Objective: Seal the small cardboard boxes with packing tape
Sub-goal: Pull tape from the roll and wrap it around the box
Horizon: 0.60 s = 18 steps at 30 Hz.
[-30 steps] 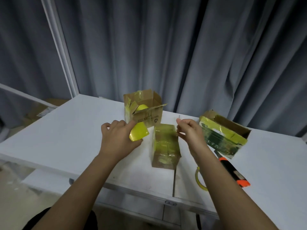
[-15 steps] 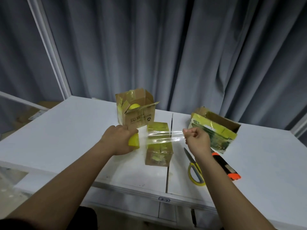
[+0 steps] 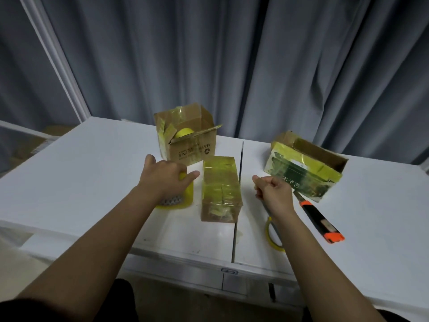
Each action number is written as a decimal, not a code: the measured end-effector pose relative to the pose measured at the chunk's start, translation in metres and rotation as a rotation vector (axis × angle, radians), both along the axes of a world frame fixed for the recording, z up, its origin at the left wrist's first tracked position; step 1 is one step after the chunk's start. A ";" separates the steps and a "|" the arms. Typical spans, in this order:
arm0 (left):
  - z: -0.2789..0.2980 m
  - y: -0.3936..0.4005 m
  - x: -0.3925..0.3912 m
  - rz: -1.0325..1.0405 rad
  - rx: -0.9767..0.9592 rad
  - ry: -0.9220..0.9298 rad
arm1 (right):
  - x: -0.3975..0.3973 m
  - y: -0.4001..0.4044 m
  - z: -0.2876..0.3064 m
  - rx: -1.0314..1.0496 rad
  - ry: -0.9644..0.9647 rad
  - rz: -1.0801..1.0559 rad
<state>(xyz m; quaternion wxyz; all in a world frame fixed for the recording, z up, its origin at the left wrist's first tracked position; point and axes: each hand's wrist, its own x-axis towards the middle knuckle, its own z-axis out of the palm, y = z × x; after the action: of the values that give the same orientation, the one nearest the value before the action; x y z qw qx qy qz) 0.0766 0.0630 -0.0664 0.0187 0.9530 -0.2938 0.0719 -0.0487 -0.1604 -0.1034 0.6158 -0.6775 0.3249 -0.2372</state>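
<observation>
Since half a second back, both our hands have dropped to table level and the stretched strip between them is no longer visible; can't tell if it's laid on the box or just lost against the glossy top.

Left hand (image 3: 166,178) is clamped over the yellow tape roll (image 3: 183,201), pressed down on the white table (image 3: 92,173) just left of the box. Right hand (image 3: 275,194) is a closed fist just right of the box, thumb and fingers pinched. We judge it's holding the tape's free end, but the film doesn't show, so can't confirm.

Middle box (image 3: 220,190) lies between our hands, closed, long axis running away from us, already heavily wrapped in yellowish clear tape, wrinkled and glossy, near end crumpled.

Step, as we read it: laying a cross strip over this box. Next move needs the strip pressed down on both sides, then cut. The scissors (image 3: 274,231) sit partly under our right forearm, the orange-tipped utility knife (image 3: 321,223) just right of them.

Still open: the brown box (image 3: 188,140) behind, flaps up, a second yellow roll (image 3: 184,132) inside; the green-printed box (image 3: 304,173) at right, tipped, mouth open.
</observation>
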 end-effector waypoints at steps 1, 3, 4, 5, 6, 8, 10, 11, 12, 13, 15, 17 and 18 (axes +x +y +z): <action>-0.002 -0.002 0.001 0.018 -0.002 -0.005 | -0.001 0.000 -0.002 0.013 -0.012 0.002; -0.007 -0.004 0.003 0.045 -0.014 -0.021 | -0.001 0.000 -0.006 0.022 -0.028 0.007; -0.010 -0.004 0.003 0.057 -0.027 -0.023 | -0.001 -0.001 -0.007 0.026 -0.030 0.009; -0.012 -0.004 0.003 0.068 -0.040 -0.023 | 0.000 -0.002 -0.009 0.031 -0.029 0.011; -0.015 -0.004 0.003 0.079 -0.053 -0.020 | 0.000 -0.002 -0.010 0.040 -0.028 0.012; -0.018 -0.006 0.004 0.104 -0.069 -0.009 | 0.000 -0.004 -0.012 0.061 -0.025 0.013; -0.020 -0.008 0.005 0.121 -0.076 0.008 | 0.000 -0.006 -0.014 0.071 -0.020 0.014; -0.022 -0.009 0.005 0.122 -0.078 0.010 | 0.000 -0.006 -0.015 0.075 -0.018 0.015; -0.022 -0.010 0.005 0.120 -0.082 0.008 | 0.000 -0.007 -0.015 0.083 -0.018 0.017; -0.023 -0.011 0.005 0.118 -0.091 0.006 | 0.000 -0.007 -0.014 0.094 -0.019 0.018; -0.023 -0.012 0.006 0.116 -0.107 0.000 | 0.001 -0.008 -0.012 0.116 -0.019 0.020; -0.024 -0.012 0.007 0.121 -0.100 0.003 | 0.003 -0.008 -0.012 0.131 -0.010 0.025; -0.024 -0.013 0.007 0.123 -0.093 0.008 | 0.003 -0.008 -0.012 0.138 -0.004 0.027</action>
<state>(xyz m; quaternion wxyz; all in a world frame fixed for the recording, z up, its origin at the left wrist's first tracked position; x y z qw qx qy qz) 0.0840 0.0502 -0.0905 0.0597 0.9676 -0.2308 0.0829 -0.0457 -0.1682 -0.1155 0.6649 -0.6370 0.3302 -0.2075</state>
